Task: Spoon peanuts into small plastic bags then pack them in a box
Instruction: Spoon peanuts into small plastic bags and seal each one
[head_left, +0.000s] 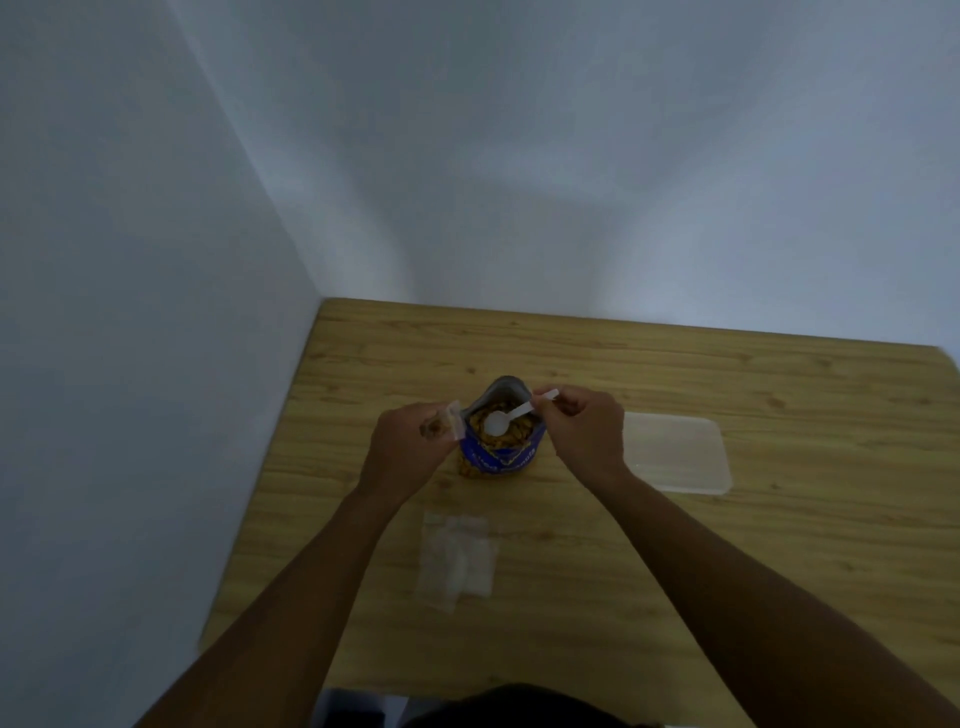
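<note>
Peanut packet: blue, standing open on the wooden table; nuts showing at its mouth
Right hand: just right of the packet; fingers pinch the white spoon by its handle; the bowl sits over the nuts in the packet's mouth
Left hand: just left of the packet; grips a small plastic bag with peanuts inside
Spare bags: clear flat pile, nearer the person than the packet
Box: clear plastic, right of the packet, past the right hand

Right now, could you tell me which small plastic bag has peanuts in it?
The small bag held by the left hand; peanuts show inside, while the spare bags lie empty on the table.
</note>
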